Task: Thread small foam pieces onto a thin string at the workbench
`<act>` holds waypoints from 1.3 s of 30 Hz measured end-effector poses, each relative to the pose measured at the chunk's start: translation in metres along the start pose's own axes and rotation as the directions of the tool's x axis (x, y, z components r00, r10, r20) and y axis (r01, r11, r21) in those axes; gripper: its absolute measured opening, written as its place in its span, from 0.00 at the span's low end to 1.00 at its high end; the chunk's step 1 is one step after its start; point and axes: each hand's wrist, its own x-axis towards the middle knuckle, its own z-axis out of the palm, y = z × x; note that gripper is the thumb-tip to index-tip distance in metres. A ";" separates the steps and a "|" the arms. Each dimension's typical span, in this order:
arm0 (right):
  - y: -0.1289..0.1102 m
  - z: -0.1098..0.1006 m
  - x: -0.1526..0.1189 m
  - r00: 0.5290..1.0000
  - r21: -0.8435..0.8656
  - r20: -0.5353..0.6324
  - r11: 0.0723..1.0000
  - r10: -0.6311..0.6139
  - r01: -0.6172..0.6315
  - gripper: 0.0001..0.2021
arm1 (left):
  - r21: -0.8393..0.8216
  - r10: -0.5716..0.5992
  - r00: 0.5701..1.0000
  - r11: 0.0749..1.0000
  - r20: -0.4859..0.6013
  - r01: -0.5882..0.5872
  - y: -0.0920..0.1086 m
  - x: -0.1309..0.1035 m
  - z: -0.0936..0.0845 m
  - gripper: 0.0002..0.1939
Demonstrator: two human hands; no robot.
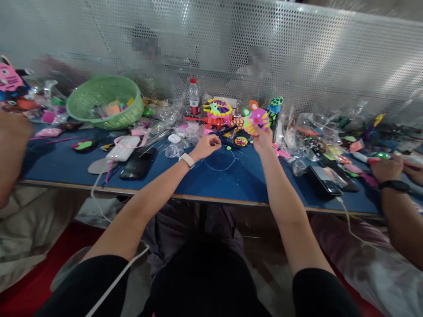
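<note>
My right hand (263,138) grips a flat foam animal cutout (257,118) in pink, yellow, green and orange, raised above the back of the table. To its left, my left hand (206,149) has its fingertips drawn together in a pinch; what they hold, if anything, is too small to make out. A thin pale thread (220,170) curves across the blue table (211,187) below both hands. Between them lie a small round piece (241,141) with yellow and red colours and a dark blue item. Behind sits a yellow-edged foam figure (218,108).
A green basket (105,121), a bottle with a red cap (194,97) and plastic bags (307,127) line the back. Phones (138,163) and a power bank (322,181) lie toward the front. Co-workers' hands show at left (13,141) and right (388,168).
</note>
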 end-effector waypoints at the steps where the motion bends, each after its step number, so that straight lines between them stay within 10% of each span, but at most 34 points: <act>1: 0.004 0.009 -0.007 0.999 -0.006 0.042 1.000 -0.008 0.008 0.10 | 0.000 0.002 1.000 1.000 0.002 -0.002 0.000 0.000 0.000 0.05; 22: 0.020 0.042 -0.040 0.994 0.041 0.111 0.999 0.013 -0.017 0.08 | 0.035 0.028 0.999 0.999 0.037 -0.029 0.001 0.000 0.001 0.03; 39: 0.029 0.033 -0.024 0.934 0.003 -0.093 0.938 0.346 -0.347 0.12 | 0.030 0.004 1.000 1.000 0.029 -0.005 -0.003 0.000 -0.002 0.03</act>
